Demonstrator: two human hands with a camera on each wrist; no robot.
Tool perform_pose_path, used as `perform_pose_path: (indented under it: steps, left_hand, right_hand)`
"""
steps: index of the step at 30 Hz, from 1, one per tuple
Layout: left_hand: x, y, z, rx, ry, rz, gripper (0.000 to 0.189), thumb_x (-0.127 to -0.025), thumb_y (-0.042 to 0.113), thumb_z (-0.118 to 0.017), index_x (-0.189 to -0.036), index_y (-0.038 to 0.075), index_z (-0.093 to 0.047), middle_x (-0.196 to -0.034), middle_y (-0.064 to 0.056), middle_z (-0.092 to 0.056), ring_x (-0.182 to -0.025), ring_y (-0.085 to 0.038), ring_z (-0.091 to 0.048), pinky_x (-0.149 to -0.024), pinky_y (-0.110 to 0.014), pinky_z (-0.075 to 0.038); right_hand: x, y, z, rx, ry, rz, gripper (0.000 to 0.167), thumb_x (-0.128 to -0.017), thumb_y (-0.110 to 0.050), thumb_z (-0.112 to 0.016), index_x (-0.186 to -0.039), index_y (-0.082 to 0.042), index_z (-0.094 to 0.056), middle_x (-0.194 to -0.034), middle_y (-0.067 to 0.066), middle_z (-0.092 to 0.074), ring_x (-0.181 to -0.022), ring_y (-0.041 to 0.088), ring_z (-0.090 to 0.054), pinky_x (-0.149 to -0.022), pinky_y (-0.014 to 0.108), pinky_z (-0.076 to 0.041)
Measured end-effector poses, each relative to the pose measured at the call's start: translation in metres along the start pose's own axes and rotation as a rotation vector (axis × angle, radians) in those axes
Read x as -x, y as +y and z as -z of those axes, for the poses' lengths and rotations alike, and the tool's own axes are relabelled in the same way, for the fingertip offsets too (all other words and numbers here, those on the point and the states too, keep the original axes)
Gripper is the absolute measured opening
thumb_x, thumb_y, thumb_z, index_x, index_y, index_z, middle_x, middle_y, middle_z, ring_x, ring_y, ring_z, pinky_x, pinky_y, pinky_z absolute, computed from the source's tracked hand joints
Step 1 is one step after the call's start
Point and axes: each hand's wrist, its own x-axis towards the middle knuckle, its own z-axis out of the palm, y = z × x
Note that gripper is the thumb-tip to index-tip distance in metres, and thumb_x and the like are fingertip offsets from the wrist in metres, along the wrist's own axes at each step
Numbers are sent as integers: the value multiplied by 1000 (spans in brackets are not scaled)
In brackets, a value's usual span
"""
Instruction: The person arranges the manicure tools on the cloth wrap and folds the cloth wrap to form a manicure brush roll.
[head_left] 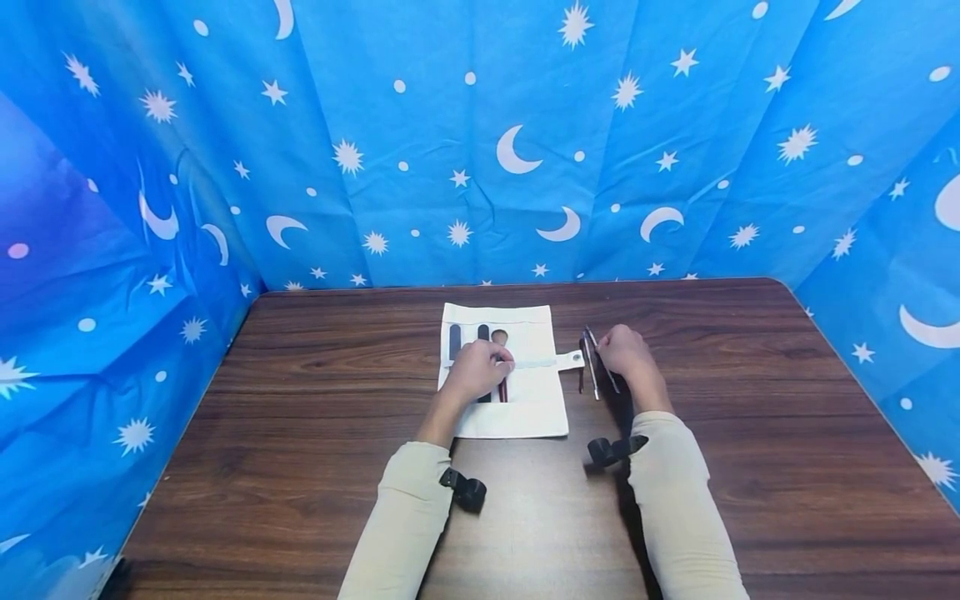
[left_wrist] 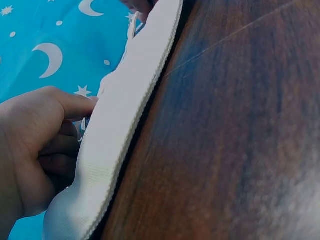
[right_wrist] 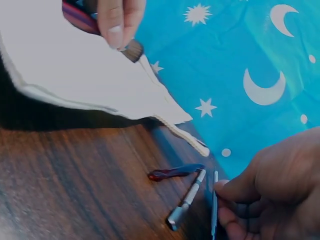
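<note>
A white roll-up pouch [head_left: 532,421] lies spread out, with two dark flat strips and a makeup brush [head_left: 499,337] tucked in it. My left hand [head_left: 480,369] is over its middle, thumb and fingertips pinching the white band [head_left: 534,365] across the pouch just right of the brush. Off the pouch's right side, my right hand [head_left: 628,352] pinches a thin silver tool [right_wrist: 215,207] between thumb and finger, holding it upright in the right wrist view. Beside it lie a silver stick with a thicker end [right_wrist: 186,202] and a small dark red-handled piece [right_wrist: 172,173].
The pouch's snap tab [head_left: 570,360] sticks out toward the loose tools. All of it stands on a dark wood-grain table [head_left: 300,467]. A blue curtain [head_left: 435,183] with moons and stars hangs along the back and sides. A small black camera is strapped to each sleeved wrist.
</note>
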Motion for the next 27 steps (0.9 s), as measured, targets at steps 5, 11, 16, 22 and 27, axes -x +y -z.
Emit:
perform_pose_path:
  steps: [5, 11, 16, 22, 27]
  left_hand:
    - [-1, 2, 0, 3, -6, 7, 16, -97, 19, -66, -100, 8, -78, -53, 8, -39, -51, -9, -36, -54, -24, -33]
    - [-2, 4, 1, -9, -12, 17, 16, -98, 19, -66, -100, 9, -78, -54, 7, -38, -52, -10, -34, -57, -25, -33]
    - [-2, 3, 1, -14, -14, 15, 16, -98, 19, -66, -102, 9, -78, -55, 7, -37, -52, -10, -35, -57, -25, -32]
    - [-2, 2, 2, 0, -15, 9, 17, -97, 18, -66, -102, 8, -79, -55, 7, -40, -53, -10, -37, -55, -24, -33]
    - [-4, 2, 2, 1, -19, 4, 17, -97, 19, -66, -102, 8, -79, -56, 7, -41, -54, -10, -38, -56, -24, -33]
  right_hand:
    - [-1, 6, 5, -109, -32, 43, 27, -98, -6, -46, -98, 8, -68, -93, 17, -66, -85, 27, -59, -70, 28, -43]
    - [-7, 13, 6, -270, -46, 60, 25, -101, -2, -46, -109, 17, -62, -84, 17, -66, -70, 13, -58, -63, 22, -45]
    - [-11, 17, 5, -385, -78, 87, 30, -103, 1, -44, -121, 23, -55, -97, 26, -66, -67, 5, -59, -60, 19, -48]
    - [-12, 14, 6, -502, -128, 89, 34, -106, -2, -45, -128, 22, -53, -106, 25, -67, -69, 0, -59, -66, 16, -51]
    - [-14, 9, 6, -582, -153, 118, 36, -107, -8, -47, -132, 18, -52, -107, 14, -72, -75, -2, -61, -73, 17, -51]
